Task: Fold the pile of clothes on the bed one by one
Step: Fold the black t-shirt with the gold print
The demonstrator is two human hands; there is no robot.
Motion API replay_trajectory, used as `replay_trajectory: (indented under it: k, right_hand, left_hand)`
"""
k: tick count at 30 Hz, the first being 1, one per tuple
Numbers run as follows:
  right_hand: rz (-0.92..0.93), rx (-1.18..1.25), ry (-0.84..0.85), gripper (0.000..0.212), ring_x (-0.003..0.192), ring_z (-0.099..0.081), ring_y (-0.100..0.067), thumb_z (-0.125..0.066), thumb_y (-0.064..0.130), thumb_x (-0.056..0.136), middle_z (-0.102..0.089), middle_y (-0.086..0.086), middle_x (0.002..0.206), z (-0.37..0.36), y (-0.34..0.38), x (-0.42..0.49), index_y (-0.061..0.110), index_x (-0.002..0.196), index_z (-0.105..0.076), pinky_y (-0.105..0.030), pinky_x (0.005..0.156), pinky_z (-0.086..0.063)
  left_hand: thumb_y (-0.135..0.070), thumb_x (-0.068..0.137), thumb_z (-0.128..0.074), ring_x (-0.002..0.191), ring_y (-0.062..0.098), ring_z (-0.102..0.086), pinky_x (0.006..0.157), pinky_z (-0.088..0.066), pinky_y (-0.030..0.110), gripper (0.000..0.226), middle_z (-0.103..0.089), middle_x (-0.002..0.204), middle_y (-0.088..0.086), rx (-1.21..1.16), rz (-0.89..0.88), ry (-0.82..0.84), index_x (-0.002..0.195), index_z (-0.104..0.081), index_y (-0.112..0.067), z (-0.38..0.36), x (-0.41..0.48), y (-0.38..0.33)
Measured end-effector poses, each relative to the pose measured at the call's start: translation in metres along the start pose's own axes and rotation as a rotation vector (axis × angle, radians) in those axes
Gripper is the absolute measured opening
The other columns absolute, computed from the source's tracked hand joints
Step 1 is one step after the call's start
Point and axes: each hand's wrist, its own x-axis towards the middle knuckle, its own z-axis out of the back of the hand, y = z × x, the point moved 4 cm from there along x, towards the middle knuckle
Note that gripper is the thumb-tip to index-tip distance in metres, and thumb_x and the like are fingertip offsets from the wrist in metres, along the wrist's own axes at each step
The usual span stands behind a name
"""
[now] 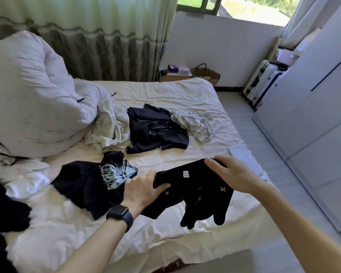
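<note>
Currently the left hand [144,191] and right hand [230,174] each clutch the upper edge of a soft black garment [201,190] with gold cross stitches. Below the grip, its limp folds dangle over the wrinkled cream bed sheet [165,233].

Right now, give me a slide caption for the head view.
The left hand and right hand hold a black garment with gold crosses over the bed; a navy garment lies crumpled behind.
</note>
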Motion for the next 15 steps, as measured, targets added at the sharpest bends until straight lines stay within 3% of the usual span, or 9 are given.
replay_trajectory:
  k: [2, 5, 8, 10, 13, 15]
  right_hand:
    - [-0.004, 0.015, 0.012, 0.054, 0.052, -0.042, -0.008, -0.052, 0.048, 0.103, -0.041, 0.006, 0.057, 0.005, -0.007, -0.013, 0.003, 0.074, -0.049, -0.021, 0.05, -0.033]
    - [-0.015, 0.069, -0.01, 0.057, 0.051, -0.041, -0.01, -0.053, 0.051, 0.101, -0.039, 0.006, 0.057, 0.017, -0.024, -0.033, 0.001, 0.075, -0.048, -0.021, 0.049, -0.033]
    - [-0.055, 0.128, -0.064, 0.051, 0.049, -0.042, -0.007, -0.065, 0.052, 0.094, -0.039, 0.013, 0.054, 0.04, -0.049, -0.056, 0.012, 0.069, -0.046, -0.018, 0.048, -0.033]
    - [-0.091, 0.168, -0.019, 0.04, 0.052, -0.049, -0.004, -0.078, 0.043, 0.085, -0.046, 0.015, 0.057, 0.052, -0.071, -0.074, 0.017, 0.073, -0.05, -0.018, 0.051, -0.037]
    - [-0.141, 0.117, -0.004, 0.019, 0.058, -0.055, -0.008, -0.072, 0.021, 0.077, -0.053, 0.012, 0.062, 0.063, -0.106, -0.096, 0.019, 0.081, -0.054, -0.034, 0.06, -0.047]
    - [-0.109, 0.037, -0.12, 0.019, 0.06, -0.058, -0.007, -0.068, 0.013, 0.085, -0.062, 0.009, 0.068, 0.07, -0.124, -0.106, 0.028, 0.084, -0.056, -0.033, 0.067, -0.051]
  left_hand:
    - [-0.08, 0.088, -0.032, 0.073, 0.025, -0.067, 0.065, -0.049, 0.036, 0.058, -0.066, 0.08, -0.005, 0.068, -0.076, -0.07, 0.087, -0.054, -0.026, 0.009, 0.001, -0.021]
    - [-0.053, 0.092, -0.037, 0.061, 0.028, -0.068, 0.061, -0.05, 0.036, 0.046, -0.067, 0.067, 0.0, 0.137, -0.263, -0.184, 0.076, -0.066, -0.022, 0.025, -0.004, -0.056]
    - [-0.043, 0.093, -0.048, 0.07, 0.03, -0.067, 0.07, -0.05, 0.04, 0.035, -0.066, 0.078, 0.002, 0.113, -0.352, -0.191, 0.077, -0.068, -0.019, 0.036, -0.013, -0.075]
    - [-0.037, 0.091, -0.059, 0.076, 0.026, -0.063, 0.071, -0.05, 0.039, 0.028, -0.066, 0.087, -0.002, -0.088, -0.32, -0.16, 0.072, -0.061, -0.017, 0.046, -0.017, -0.081]
    - [-0.042, 0.082, -0.048, 0.053, 0.008, -0.043, 0.056, -0.04, 0.035, 0.034, -0.046, 0.055, -0.009, -0.465, -0.152, -0.097, 0.06, -0.038, -0.018, 0.068, -0.018, -0.095]
    - [-0.041, 0.083, -0.049, 0.049, 0.007, -0.036, 0.052, -0.032, 0.03, 0.035, -0.037, 0.049, -0.009, -0.527, -0.077, -0.106, 0.06, -0.034, -0.019, 0.079, -0.022, -0.108]
